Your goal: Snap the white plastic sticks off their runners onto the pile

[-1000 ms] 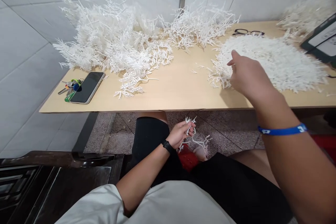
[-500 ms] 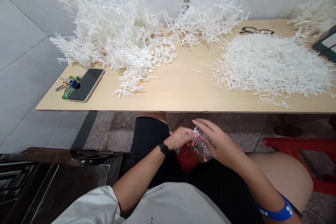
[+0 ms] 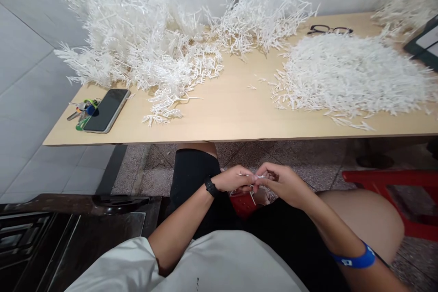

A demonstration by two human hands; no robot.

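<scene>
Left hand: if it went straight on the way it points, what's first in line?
The right hand, directly ahead, fingers at the white branched piece the left hand holds. Hardly any gap shows, though depth there is unclear.

A thin white sprig [image 3: 260,176], mostly hidden, is pinched between left hand [image 3: 236,179] and right hand [image 3: 286,185], strands showing.

I note a pale shirt [image 3: 236,262] at six o'clock, black shorts [image 3: 290,239], a black left-wrist strap [image 3: 211,187] and a white-marked blue right-arm band [image 3: 359,259] at four o'clock.
</scene>
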